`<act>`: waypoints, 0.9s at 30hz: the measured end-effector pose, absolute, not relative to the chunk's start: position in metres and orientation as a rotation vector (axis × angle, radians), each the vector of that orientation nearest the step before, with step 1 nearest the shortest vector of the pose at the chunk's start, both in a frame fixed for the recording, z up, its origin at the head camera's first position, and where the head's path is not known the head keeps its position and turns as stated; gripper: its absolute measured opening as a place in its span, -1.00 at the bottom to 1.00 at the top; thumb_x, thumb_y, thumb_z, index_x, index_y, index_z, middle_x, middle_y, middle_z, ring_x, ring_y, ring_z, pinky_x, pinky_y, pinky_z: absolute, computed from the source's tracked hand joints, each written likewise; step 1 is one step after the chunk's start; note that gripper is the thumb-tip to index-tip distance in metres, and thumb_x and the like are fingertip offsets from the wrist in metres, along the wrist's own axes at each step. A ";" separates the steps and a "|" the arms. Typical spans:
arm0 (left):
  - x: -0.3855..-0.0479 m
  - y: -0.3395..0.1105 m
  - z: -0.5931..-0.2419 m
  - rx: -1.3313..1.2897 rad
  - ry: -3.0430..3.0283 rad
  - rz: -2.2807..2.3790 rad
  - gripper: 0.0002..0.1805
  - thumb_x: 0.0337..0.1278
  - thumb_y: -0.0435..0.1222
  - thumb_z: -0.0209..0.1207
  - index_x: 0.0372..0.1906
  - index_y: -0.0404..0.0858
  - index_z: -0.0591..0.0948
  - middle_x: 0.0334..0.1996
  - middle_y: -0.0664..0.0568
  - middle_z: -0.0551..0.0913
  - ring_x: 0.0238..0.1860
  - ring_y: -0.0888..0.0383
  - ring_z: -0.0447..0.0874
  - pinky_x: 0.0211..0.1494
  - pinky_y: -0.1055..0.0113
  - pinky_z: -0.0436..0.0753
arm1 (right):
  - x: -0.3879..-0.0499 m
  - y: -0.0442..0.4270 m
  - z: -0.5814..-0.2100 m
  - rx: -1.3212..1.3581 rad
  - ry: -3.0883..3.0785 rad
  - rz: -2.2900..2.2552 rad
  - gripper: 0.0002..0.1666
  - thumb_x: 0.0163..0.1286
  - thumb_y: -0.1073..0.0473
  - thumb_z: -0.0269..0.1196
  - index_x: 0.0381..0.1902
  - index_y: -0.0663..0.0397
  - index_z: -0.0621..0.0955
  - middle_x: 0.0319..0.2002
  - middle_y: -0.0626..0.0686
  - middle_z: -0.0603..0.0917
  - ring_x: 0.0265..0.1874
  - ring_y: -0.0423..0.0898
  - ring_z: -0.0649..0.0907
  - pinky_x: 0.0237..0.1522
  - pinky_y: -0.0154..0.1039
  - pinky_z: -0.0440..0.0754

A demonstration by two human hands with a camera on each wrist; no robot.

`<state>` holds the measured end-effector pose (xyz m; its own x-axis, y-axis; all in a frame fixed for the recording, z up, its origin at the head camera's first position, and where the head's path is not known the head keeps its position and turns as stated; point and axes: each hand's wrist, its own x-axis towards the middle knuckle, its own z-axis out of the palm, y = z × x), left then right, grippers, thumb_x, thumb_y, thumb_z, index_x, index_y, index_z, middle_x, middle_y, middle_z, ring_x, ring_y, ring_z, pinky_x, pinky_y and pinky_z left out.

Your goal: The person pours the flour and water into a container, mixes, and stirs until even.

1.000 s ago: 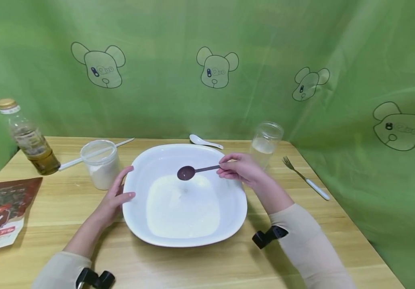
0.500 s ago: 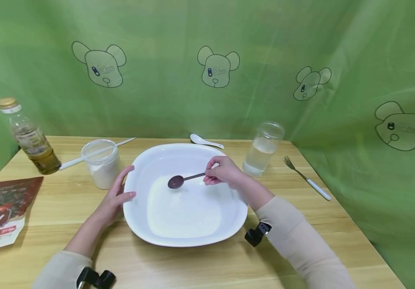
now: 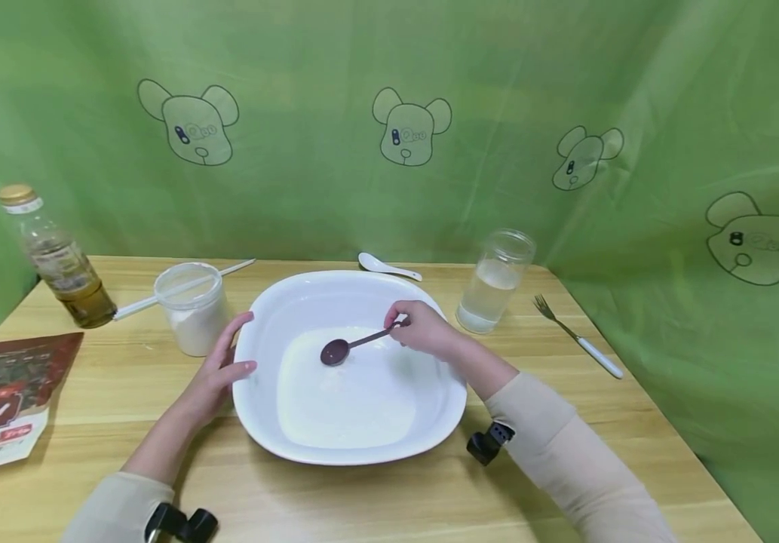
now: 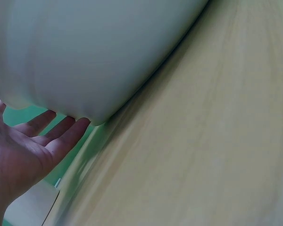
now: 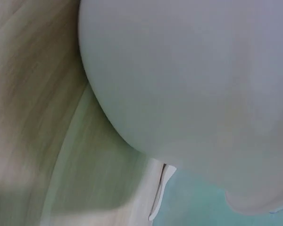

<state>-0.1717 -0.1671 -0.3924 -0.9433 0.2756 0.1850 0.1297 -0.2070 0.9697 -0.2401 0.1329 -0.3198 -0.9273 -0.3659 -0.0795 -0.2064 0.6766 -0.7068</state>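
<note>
A large white basin [image 3: 350,455] stands on the table, its bottom covered by an off-white layer [image 3: 341,403]. My left hand [image 3: 216,369] holds the basin's left rim. Its thumb and index finger reach over the edge; in the left wrist view, other fingers [image 4: 68,141] touch the outer wall from below. Over the basin my right hand [image 3: 423,326] pinches the handle of a dark brown spoon [image 3: 336,351]. The bowl of the spoon points left, above the off-white layer. Basin wall [image 5: 179,80] fills most of the right wrist view, which hides the right fingers and spoon.
Left of the basin are a jar of white powder [image 3: 195,320], a white stick [image 3: 134,307], a bottle of amber liquid [image 3: 66,275] and a brown-red pouch [image 3: 5,400]. A white spoon [image 3: 389,268], a glass jar of cloudy liquid [image 3: 491,290] and a fork [image 3: 586,343] lie behind and right.
My right hand has moved left and inward over the basin with the brown spoon, whose bowl is now lower and further left. My left hand has stayed on the rim.
</note>
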 end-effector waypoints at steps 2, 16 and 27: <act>-0.172 -0.167 -0.393 0.490 1.911 2.316 -0.28 -0.05 -0.45 -0.08 0.27 -0.06 -0.02 0.04 -0.43 0.18 -0.17 -0.03 0.50 -0.33 0.02 0.56 | -0.240 0.136 -0.319 -0.447 2.665 -1.100 -0.91 0.06 0.40 0.10 -0.41 0.21 0.50 -0.70 0.04 0.46 -0.69 -0.16 0.42 -0.67 -0.39 0.35; -0.172 -0.167 -0.393 0.479 1.934 2.308 -0.29 -0.04 -0.44 -0.09 0.27 -0.05 -0.02 0.02 -0.40 0.20 -0.18 0.02 0.51 -0.31 0.05 0.57 | -0.238 0.132 -0.323 -0.414 2.323 -1.230 -0.94 0.10 0.41 0.09 -0.41 0.26 0.44 -0.78 0.04 0.41 -0.86 -0.22 0.21 -0.82 -0.43 0.08; -0.173 -0.167 -0.393 0.477 1.938 2.298 -0.28 -0.05 -0.43 -0.08 0.27 -0.05 -0.02 0.05 -0.41 0.17 -0.15 0.01 0.49 -0.28 0.06 0.56 | -0.227 0.151 -0.303 -0.654 2.381 -0.926 -0.92 0.09 0.43 0.09 -0.44 0.21 0.45 -0.78 0.02 0.41 -0.78 -0.17 0.36 -0.72 -0.42 0.22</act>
<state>-0.1726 -0.1669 -0.3934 -0.9462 0.2729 0.1738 0.1252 -0.1865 0.9745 -0.2271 0.1505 -0.3026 -0.7602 -0.5897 -0.2727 -0.2505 0.6534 -0.7144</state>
